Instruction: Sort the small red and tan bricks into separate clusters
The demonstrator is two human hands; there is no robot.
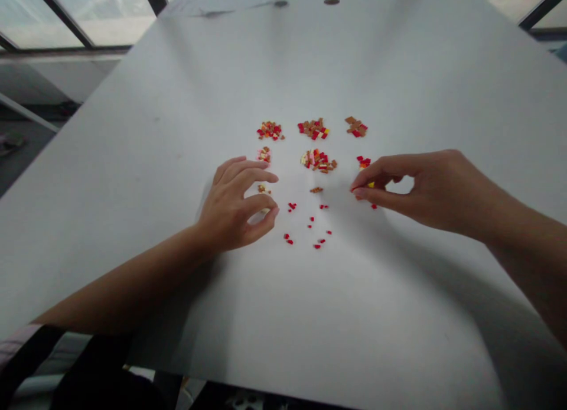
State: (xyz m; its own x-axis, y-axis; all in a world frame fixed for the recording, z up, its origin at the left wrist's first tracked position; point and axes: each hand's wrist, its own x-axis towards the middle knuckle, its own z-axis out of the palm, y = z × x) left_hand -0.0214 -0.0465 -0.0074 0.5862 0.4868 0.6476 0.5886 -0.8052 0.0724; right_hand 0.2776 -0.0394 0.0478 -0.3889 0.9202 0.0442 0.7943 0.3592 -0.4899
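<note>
Small toy building bricks lie sorted in little piles on a white table (274, 315). My left hand (239, 206) hovers left of the near piles, thumb and index finger pinched together, the other fingers loosely stretched. Whatever that pinch holds, if anything, is too small to make out. Beside it lies a small cream and brown pile (262, 189). My right hand (416, 185) pinches at the right-hand column, with a hint of a small red brick between its fingertips. It partly covers a red and yellow pile (364, 161). Loose red bricks (317, 246) are scattered between the hands.
Farther back sit a mixed pile (270, 130), a red and brown pile (313, 129) and a mostly brown pile (356, 127). A large mixed pile (319, 160) lies in the middle. Two round inserts, one a dark disc (332, 2), mark the far edge. Windows stand behind.
</note>
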